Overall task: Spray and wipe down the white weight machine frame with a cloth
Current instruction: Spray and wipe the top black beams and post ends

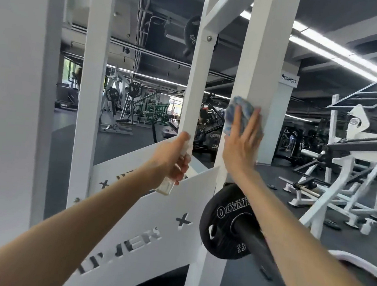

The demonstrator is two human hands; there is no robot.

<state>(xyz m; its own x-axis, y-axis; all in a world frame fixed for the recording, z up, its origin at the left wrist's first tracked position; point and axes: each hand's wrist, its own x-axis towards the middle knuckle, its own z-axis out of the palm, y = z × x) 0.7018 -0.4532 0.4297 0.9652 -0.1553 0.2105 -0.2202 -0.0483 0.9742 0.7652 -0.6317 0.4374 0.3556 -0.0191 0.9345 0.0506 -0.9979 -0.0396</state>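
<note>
Grip released and fingers flat, the right hand [242, 145] presses a crumpled blue-white cloth [233, 110] against the smooth, square-section white frame upright [258, 57]; the left hand [172, 159] grip clenches a clear spray bottle [165, 186], pale liquid inside.

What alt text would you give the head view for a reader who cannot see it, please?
The right hand presses a blue cloth against a white frame post, while the left hand grips a clear spray bottle. A black weight plate sits below.

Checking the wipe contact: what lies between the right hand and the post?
The blue cloth, pressed by the right hand against the white post; head view.
</note>
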